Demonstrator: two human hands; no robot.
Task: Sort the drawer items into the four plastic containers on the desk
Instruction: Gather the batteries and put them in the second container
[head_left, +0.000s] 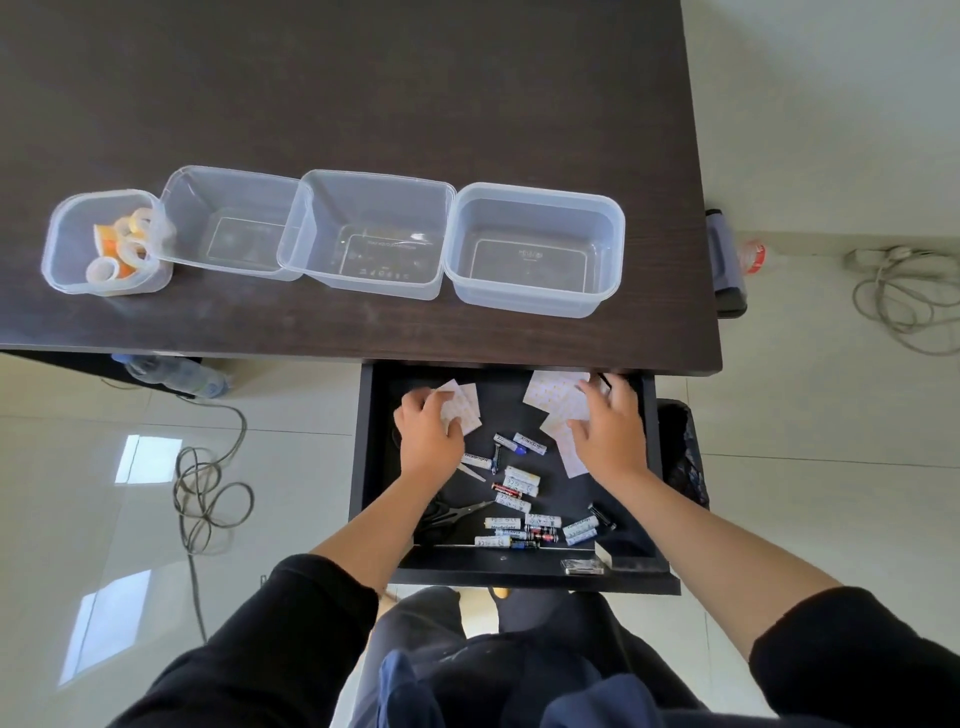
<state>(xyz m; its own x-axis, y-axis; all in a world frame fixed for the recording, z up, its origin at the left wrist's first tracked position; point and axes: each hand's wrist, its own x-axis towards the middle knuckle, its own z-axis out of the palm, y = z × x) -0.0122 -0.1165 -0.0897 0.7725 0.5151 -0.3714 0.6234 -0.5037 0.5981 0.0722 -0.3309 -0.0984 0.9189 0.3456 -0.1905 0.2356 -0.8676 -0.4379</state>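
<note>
a dark wooden desk (363, 78) carries four clear plastic containers in a row near its front edge. the leftmost container (67, 249) holds several small tape rolls (124, 249), whitish and orange; the second container (228, 223), the third container (374, 234) and the rightmost container (535, 249) hold nothing that shows, and neighbouring rims touch or overlap. below the desk edge a black drawer (374, 467) stands pulled out. the left hand (428, 434) is in the drawer's far left part, its fingers curled round the edge of a small stack of white patterned paper packets (465, 410), gripping them. the right hand (610, 434) lies at the far right, fingers spread and fairly straight, pressing flat on a loose spread of similar white packets (553, 395); it does not look clamped on any one of them. between and below the hands, a scatter of aa batteries (519, 488) lies on the drawer floor, mostly white-labelled, a few black and red. a pair of black-handled scissors (457, 512) lies beside the left forearm, partly under it. a small clear box (584, 566) sits at the drawer's near right corner. on the tiled floor to the left lie a coiled cable (208, 493) and a plastic bottle (176, 371); a black bin bag (685, 457) shows just right of the drawer.
</note>
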